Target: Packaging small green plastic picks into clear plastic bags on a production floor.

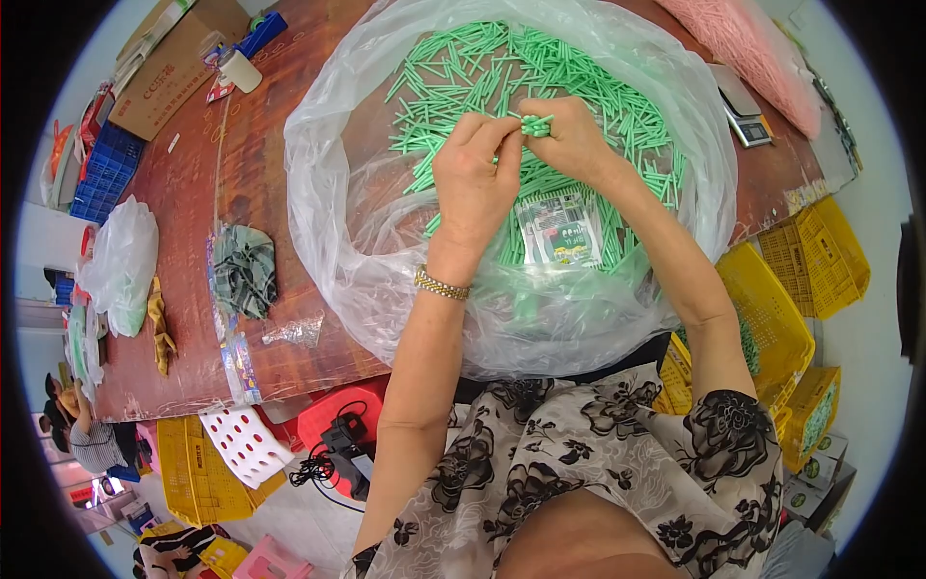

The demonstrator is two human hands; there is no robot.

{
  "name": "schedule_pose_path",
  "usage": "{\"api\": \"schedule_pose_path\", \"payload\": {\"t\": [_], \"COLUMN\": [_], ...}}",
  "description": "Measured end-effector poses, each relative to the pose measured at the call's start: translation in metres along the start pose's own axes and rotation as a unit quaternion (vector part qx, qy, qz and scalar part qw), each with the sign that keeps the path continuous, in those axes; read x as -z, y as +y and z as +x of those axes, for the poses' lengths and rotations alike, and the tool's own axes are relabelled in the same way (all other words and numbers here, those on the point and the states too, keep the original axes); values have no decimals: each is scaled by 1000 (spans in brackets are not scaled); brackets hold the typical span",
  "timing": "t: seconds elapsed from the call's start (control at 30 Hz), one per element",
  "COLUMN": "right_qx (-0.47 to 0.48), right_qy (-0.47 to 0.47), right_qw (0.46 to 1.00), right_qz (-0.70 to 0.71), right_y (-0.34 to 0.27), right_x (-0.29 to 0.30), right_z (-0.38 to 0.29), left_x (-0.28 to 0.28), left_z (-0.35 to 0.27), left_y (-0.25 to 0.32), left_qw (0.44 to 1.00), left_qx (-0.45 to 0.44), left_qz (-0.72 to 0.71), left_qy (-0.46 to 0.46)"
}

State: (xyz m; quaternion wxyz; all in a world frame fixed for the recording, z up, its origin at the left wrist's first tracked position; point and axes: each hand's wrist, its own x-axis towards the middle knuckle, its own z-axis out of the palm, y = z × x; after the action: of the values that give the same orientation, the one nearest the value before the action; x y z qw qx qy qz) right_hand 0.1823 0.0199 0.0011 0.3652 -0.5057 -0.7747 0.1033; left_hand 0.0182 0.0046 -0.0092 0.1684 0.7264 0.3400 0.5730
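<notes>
A large clear plastic bag lies with its mouth rolled wide around many loose green sticks. Over them my right hand is closed round a small bundle of green sticks, whose ends point towards my left hand. My left hand, with a metal watch or bracelet on the wrist, has thumb and fingertips pinched together at the bundle's side; whether it grips a stick cannot be told. Below my hands, printed packets lie on the sticks inside the bag.
The reddish-brown table also bears a checked cloth, a white plastic bag, a cardboard box, a tape dispenser, a digital scale and a bag of pink sticks. Yellow crates stand beside it. Other people are at far left.
</notes>
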Motion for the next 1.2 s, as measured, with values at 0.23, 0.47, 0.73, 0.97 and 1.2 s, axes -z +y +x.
{"api": "schedule_pose_path", "payload": {"t": [0.23, 0.47, 0.73, 0.97, 1.2], "right_qx": [-118, -160, -162, -161, -237], "right_qy": [54, 82, 82, 75, 74], "right_qw": [983, 872, 840, 858, 865], "right_qz": [133, 454, 511, 483, 437], "right_y": [1, -15, -27, -37, -34], "right_x": [14, 9, -8, 7, 24], "right_z": [8, 27, 22, 9, -17], "left_x": [-1, -4, -5, -11, -22], "left_z": [3, 0, -5, -10, -11], "left_y": [-8, 4, 14, 10, 36], "left_qw": [997, 934, 913, 953, 914], "left_qx": [-39, 277, 311, 197, 243], "left_qz": [59, -224, -247, -196, -287], "left_qy": [20, 0, -97, -117, -152]}}
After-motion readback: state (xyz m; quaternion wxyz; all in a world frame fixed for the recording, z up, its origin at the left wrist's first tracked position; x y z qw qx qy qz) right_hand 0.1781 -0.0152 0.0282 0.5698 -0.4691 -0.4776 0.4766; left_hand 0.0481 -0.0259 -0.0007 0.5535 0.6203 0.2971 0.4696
